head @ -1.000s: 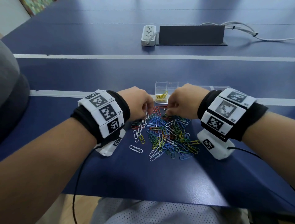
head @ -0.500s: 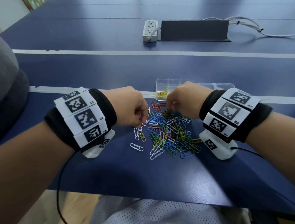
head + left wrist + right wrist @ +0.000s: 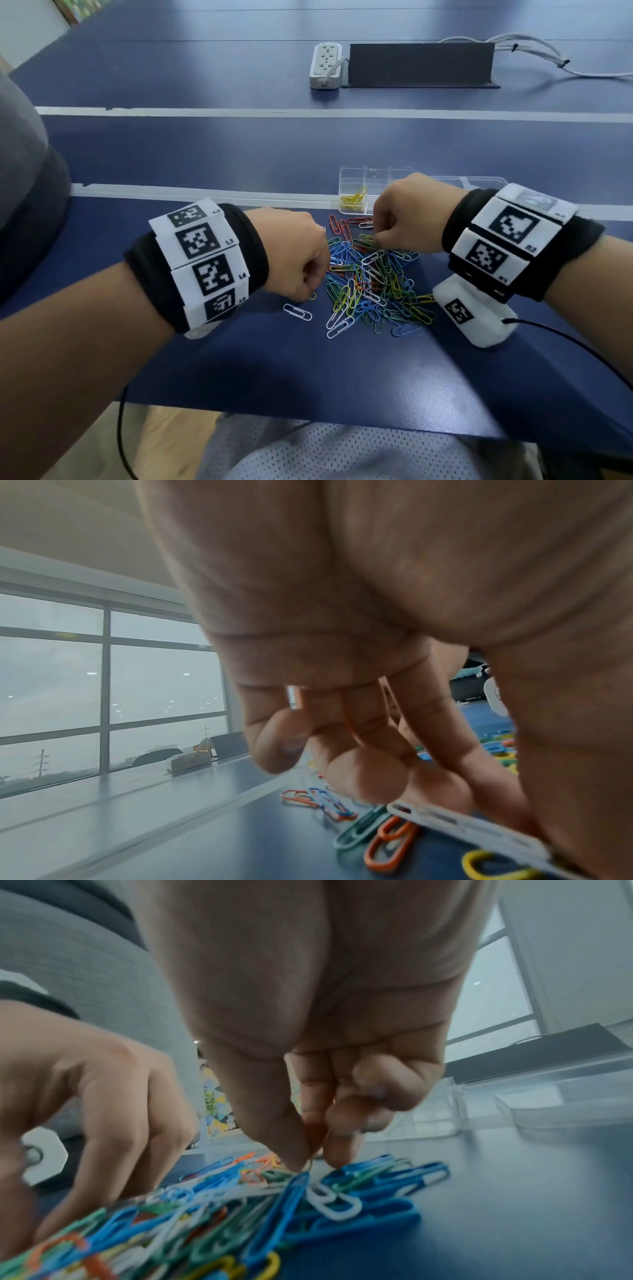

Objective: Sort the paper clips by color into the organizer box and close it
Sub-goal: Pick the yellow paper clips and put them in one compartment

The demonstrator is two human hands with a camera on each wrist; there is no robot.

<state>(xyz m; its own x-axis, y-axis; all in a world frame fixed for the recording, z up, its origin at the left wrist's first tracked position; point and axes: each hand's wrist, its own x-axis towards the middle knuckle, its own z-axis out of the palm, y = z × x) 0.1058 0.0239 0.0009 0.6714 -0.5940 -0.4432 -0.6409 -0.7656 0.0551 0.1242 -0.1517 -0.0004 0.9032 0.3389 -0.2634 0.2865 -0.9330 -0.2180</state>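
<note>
A heap of mixed coloured paper clips (image 3: 371, 284) lies on the blue table (image 3: 239, 370) between my hands. Behind it stands the clear organizer box (image 3: 380, 181), open, with yellow clips (image 3: 352, 200) in its left compartment. My left hand (image 3: 322, 272) is curled at the heap's left edge; in the left wrist view its thumb and fingers pinch a white clip (image 3: 455, 826). My right hand (image 3: 375, 237) is curled at the heap's far edge. In the right wrist view its thumb and forefinger (image 3: 310, 1161) pinch a thin clip just above the heap; I cannot tell its colour.
The box's clear lid (image 3: 479, 181) lies open to the right behind my right wrist. A lone white clip (image 3: 297, 311) sits left of the heap. Far back are a power strip (image 3: 325, 65), a black panel (image 3: 421, 65) and cables (image 3: 534, 51).
My left hand has moved nearer along the heap's left side and closed on a white clip. My right hand has stayed at the heap's far edge, pinching there.
</note>
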